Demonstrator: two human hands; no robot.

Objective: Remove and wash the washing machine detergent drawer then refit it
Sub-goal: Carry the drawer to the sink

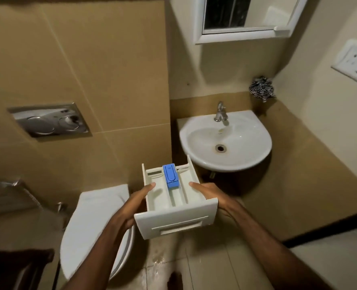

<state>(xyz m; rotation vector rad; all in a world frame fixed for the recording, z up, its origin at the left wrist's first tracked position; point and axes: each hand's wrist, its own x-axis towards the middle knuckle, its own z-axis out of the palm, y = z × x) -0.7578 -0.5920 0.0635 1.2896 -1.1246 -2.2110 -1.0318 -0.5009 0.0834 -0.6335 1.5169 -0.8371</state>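
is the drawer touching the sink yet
Apart. The head view shows the detergent drawer held by both hands short of the sink, dark gap between them.

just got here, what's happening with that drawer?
A person is carrying the detergent drawer, already out of the machine, with both hands: the left hand holds its left side and the right hand its right, thumbs over the side walls. The blue insert sits in the middle compartment. The drawer is held in front of the sink, not yet over it. No water is seen running from the tap, so washing hasn't started.
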